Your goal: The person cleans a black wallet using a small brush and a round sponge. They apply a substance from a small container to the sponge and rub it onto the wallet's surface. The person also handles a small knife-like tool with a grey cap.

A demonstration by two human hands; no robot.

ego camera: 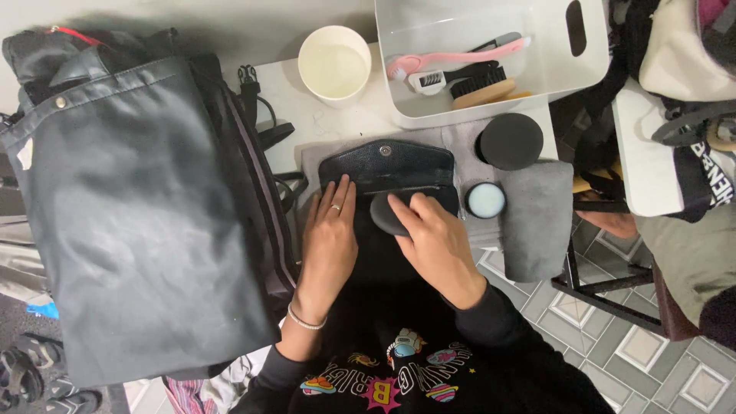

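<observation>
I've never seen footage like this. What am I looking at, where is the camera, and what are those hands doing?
There is no machine here: a camera worn on a person's head looks down at their own two hands. The left hand lies flat on a black leather wallet with its flap open. The right hand presses a dark round sponge onto it. Nearby on the white table are a small open round tin, its black lid, a white paper cup, a white bin of brushes and a large grey bag.

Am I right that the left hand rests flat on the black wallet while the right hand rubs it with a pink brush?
Not quite: the right hand presses a dark round sponge pad, not a pink brush, on the black wallet. The left hand does rest flat on it, as the head view shows.
</observation>
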